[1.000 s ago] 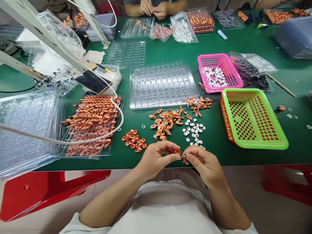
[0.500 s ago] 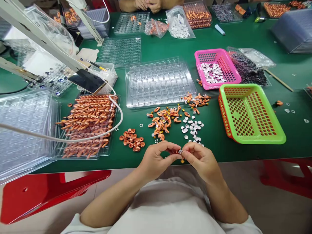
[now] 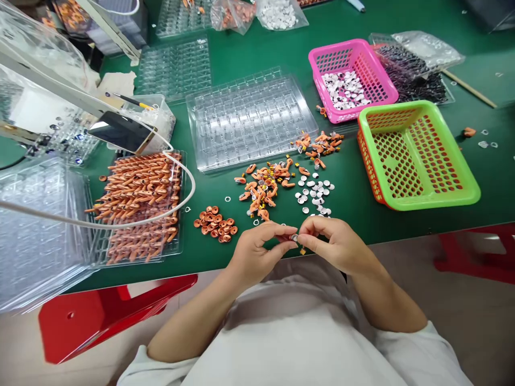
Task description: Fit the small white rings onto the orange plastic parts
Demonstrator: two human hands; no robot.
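Observation:
In front of my body, at the table's near edge, both hands meet fingertip to fingertip. My left hand [image 3: 261, 247] is closed in a pinch on a small copper-orange earbud part [image 3: 294, 238] with a silvery round face. The thumb and fingers of my right hand [image 3: 336, 242] pinch at its right side, and fingers cover much of it. A small yellow tab [image 3: 303, 250] hangs just below. Beyond my hands lie a pile of orange earbud shells [image 3: 263, 187] with yellow tabs, scattered round white discs [image 3: 316, 193], and copper-coloured cups [image 3: 215, 224] to the left.
A clear moulded tray [image 3: 251, 120] lies farther back. On the right stand a green basket [image 3: 442, 201] and a pink basket [image 3: 311, 59] holding white discs. Leftward, a white cable [image 3: 192, 187] loops over trays of copper-coloured stems [image 3: 140, 185], near a phone [image 3: 120, 133] and lamp arm [image 3: 60, 80].
The view has tilted down and shifted, so the table items sit higher in the picture and the far person's hands are out of view. Both hands keep their pinch on the part.

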